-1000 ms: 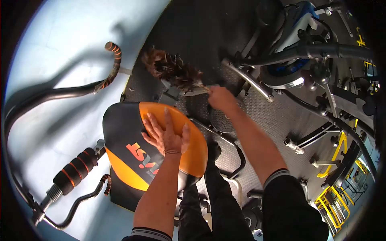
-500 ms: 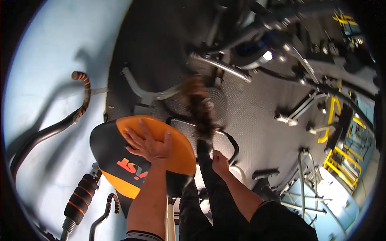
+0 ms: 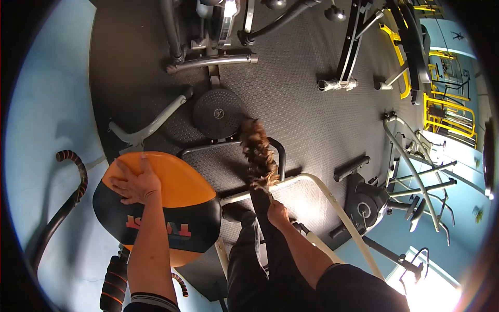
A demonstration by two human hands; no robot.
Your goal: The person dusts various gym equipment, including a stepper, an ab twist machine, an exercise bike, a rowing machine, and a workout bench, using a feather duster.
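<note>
My left hand (image 3: pixel 137 183) rests flat on an orange and black padded seat (image 3: pixel 187 200), its fingers spread over the orange part. In my right hand (image 3: pixel 278 213) is a feather duster (image 3: pixel 258 156) with brown feathers, its handle gripped in my closed fingers. The duster points away from me, its tip beside a round black twist disc (image 3: pixel 219 113) near the floor. Below the feathers runs a black curved bar (image 3: pixel 213 147), partly covered by the duster.
A curved handlebar (image 3: pixel 52 229) with striped grip stands by the pale blue wall at left, near a black foam roller (image 3: pixel 114 283). A cream tubular frame (image 3: pixel 343 205) crosses at right. More gym machines, an exercise bike (image 3: pixel 364 208) and yellow frames (image 3: pixel 452 114) stand farther off.
The view has turned, so the seat appears further left and the machines have shifted. My left hand stays on the seat. The duster, blurred earlier, is now sharper beside the disc.
</note>
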